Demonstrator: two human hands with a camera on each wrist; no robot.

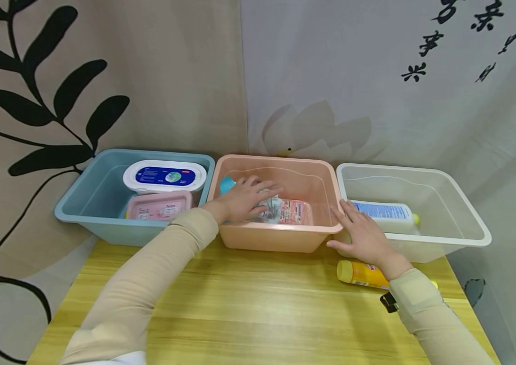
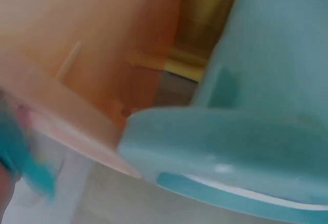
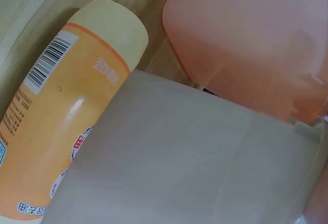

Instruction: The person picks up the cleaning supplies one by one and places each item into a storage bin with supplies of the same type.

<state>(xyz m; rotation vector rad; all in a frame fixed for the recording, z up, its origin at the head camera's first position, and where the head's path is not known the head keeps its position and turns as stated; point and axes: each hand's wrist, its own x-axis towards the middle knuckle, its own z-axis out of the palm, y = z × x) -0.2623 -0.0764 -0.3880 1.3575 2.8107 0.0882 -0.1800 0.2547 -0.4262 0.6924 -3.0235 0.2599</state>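
Observation:
My left hand (image 1: pixel 245 201) reaches into the orange-pink bin (image 1: pixel 267 238) with its fingers spread over a clear bottle (image 1: pixel 292 211) that has a pink-and-white label and a blue top (image 1: pixel 227 185). Part of the bottle is hidden beneath that hand. In the left wrist view the blue top (image 2: pixel 28 157) is blurred at the lower left. My right hand (image 1: pixel 362 237) lies at the front corner of the white bin (image 1: pixel 440 241), fingers extended, beside the orange-pink bin. Inside the white bin lies a white bottle (image 1: pixel 388 215) with a blue label. A yellow bottle (image 3: pixel 66 106) lies on the table below my right hand.
At the left stands a blue bin (image 1: pixel 89 215) holding a white lidded pack (image 1: pixel 165 176) and a pink pack (image 1: pixel 159 206). The three bins stand in a row along the back of the wooden table (image 1: pixel 258 304). A printed curtain (image 1: pixel 185 76) hangs behind them.

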